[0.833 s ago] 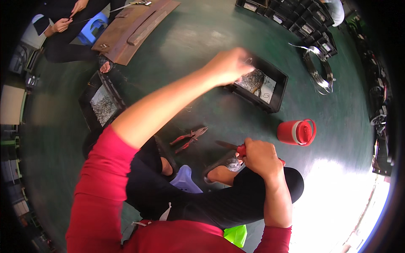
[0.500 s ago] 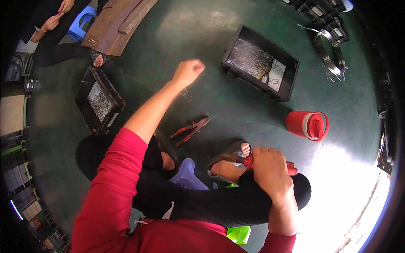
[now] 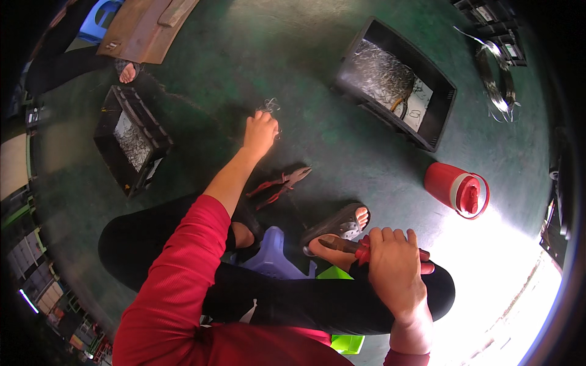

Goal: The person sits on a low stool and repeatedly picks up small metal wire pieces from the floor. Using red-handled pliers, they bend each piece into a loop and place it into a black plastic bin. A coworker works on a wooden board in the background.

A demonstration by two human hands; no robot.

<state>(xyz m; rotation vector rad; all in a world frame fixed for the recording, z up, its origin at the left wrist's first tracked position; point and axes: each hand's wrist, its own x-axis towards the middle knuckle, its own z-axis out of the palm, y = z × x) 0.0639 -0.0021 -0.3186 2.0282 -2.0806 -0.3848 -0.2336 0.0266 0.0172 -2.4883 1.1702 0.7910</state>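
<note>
My right hand (image 3: 395,268) is wrapped round the red handles of a pair of pliers (image 3: 348,245), over my right knee, with the dark jaws pointing left. Ahead of me, my left hand (image 3: 261,133) is low over the floor with its fingers curled. Thin bent wire pieces (image 3: 270,105) stick out just beyond those fingertips; the fingers look closed on them, though the grip itself is partly hidden. A second pair of pliers (image 3: 282,185), also red-handled, lies on the green floor between my left hand and my feet.
A black crate (image 3: 436,131) with many wire pieces and a yellow-handled tool stands far right; a smaller black crate (image 3: 160,139) is at left. A red jug (image 3: 442,183) and a wire coil (image 3: 497,79) are at right. A person sits beyond the brown board (image 3: 143,30).
My left hand has come down and slightly nearer, and wire pieces now show at its fingertips. The right hand still grips its pliers. The whole view has shifted a little.
</note>
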